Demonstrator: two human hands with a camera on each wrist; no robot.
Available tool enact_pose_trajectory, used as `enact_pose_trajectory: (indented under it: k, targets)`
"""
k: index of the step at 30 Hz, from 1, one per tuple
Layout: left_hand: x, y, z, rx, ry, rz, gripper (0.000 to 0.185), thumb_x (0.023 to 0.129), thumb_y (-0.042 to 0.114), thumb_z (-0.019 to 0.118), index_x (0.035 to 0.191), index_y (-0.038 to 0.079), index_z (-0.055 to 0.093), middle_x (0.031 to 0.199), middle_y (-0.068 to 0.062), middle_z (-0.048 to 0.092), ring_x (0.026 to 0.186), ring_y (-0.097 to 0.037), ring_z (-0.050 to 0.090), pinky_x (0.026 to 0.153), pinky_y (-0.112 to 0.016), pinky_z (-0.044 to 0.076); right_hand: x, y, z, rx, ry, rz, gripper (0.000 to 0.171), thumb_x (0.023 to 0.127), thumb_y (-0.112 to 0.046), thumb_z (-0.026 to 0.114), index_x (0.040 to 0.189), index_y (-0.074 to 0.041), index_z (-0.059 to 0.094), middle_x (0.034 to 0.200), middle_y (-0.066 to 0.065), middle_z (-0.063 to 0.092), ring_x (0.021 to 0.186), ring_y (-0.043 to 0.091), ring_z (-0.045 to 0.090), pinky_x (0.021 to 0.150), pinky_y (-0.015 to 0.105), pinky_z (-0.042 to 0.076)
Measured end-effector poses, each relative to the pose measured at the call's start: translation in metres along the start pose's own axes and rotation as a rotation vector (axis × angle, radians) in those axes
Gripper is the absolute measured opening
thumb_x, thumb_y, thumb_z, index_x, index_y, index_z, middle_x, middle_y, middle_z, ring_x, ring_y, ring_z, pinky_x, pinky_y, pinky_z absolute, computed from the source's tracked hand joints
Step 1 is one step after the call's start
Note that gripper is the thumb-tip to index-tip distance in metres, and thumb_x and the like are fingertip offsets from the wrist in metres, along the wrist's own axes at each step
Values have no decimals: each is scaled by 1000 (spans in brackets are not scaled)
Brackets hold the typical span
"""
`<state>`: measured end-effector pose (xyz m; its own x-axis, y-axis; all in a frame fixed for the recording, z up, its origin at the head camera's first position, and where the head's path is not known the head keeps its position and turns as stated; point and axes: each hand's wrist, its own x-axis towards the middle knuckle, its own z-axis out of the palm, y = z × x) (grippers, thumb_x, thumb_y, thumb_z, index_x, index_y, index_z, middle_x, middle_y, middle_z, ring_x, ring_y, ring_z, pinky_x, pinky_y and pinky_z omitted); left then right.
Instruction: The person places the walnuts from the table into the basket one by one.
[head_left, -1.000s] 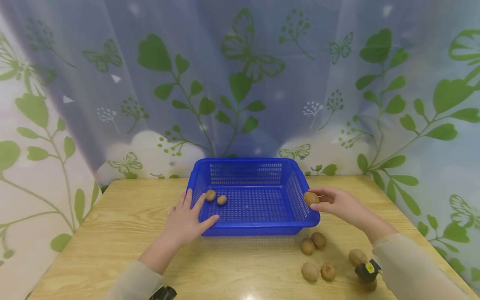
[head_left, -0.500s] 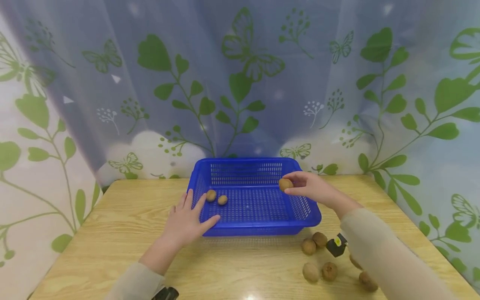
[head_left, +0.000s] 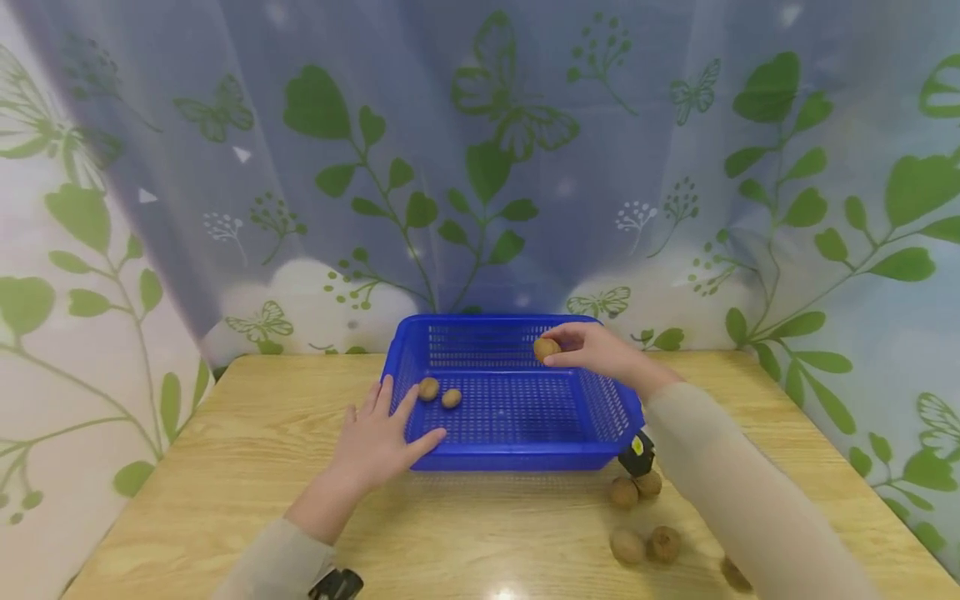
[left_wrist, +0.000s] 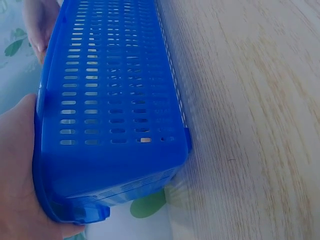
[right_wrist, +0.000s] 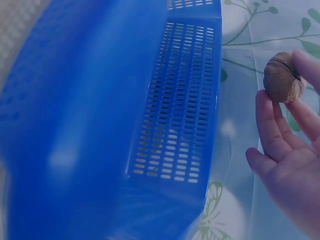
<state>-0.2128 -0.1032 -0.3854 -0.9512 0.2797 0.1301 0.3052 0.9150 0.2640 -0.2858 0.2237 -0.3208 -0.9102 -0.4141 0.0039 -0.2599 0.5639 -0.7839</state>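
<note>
A blue plastic basket (head_left: 517,451) with slotted walls stands on the wooden table. My right hand (head_left: 600,353) pinches a walnut (head_left: 546,350) between thumb and fingertips, over the right rear part of the basket. In the right wrist view the ridged, seamed shell of this walnut (right_wrist: 283,77) shows at the fingertips. My left hand (head_left: 378,437) rests with spread fingers on the basket's front left corner; its thumb lies along the front rim. Inside the basket, near the left fingers, lie two walnuts, one larger (head_left: 428,388) and one smaller (head_left: 452,398).
Several walnuts (head_left: 627,546) lie on the table (head_left: 465,533) in front of the basket at the right; my right sleeve (head_left: 720,467) partly covers that group. A patterned curtain (head_left: 480,192) hangs close behind the basket. A black wrist camera (head_left: 637,454) sits beside the basket's right front corner.
My right hand has carried the walnut leftward and back, from the basket's right rim to over its inside. My left hand has kept its place on the corner.
</note>
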Motion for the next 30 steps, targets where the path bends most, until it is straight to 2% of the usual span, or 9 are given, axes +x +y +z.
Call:
enact_pose_trajectory:
  k: [5, 11, 19, 22, 26, 30]
  targets:
    - [2, 0, 0, -8, -4, -4, 86, 85, 70, 40, 147, 12, 30, 151, -26, 13, 138, -42, 8, 103, -65, 12, 19, -10, 2, -56, 5, -17, 49, 86, -21, 69, 128, -1, 53, 120, 14, 59, 110, 27, 55, 92, 43, 43]
    - [2, -1, 1, -1, -5, -10, 85, 85, 70, 40, 147, 12, 30, 150, -27, 13, 138, -42, 8, 103, -65, 14, 41, -15, 10, -37, -20, -21, 48, 87, -18, 67, 128, 0, 53, 121, 15, 59, 111, 28, 54, 94, 42, 42]
    - [1, -2, 2, 8, -7, -12, 87, 85, 71, 38, 147, 11, 31, 150, -27, 13, 138, -42, 7, 102, -64, 17, 63, -9, 24, 1, -44, -18, 48, 87, -16, 67, 129, 2, 52, 122, 16, 57, 115, 29, 51, 97, 43, 39]
    - [1, -1, 2, 12, -10, -8, 86, 85, 71, 38, 147, 11, 31, 150, -27, 13, 138, -42, 7, 102, -64, 17, 70, -6, 29, -7, -46, 8, 49, 87, -18, 67, 130, -1, 52, 125, 15, 56, 118, 29, 49, 98, 43, 38]
    - [1, 0, -1, 15, -8, -4, 84, 86, 70, 38, 146, 11, 32, 150, -27, 14, 138, -42, 9, 102, -63, 18, 78, -7, 36, -79, -41, 47, 49, 87, -22, 68, 129, -3, 54, 128, 15, 54, 121, 29, 46, 98, 44, 38]
    - [-1, -1, 2, 25, -2, -5, 85, 85, 71, 37, 146, 11, 34, 149, -27, 16, 138, -42, 11, 102, -63, 20, 82, -7, 49, -116, -72, 84, 49, 87, -24, 67, 129, -1, 53, 127, 16, 54, 112, 27, 52, 91, 43, 44]
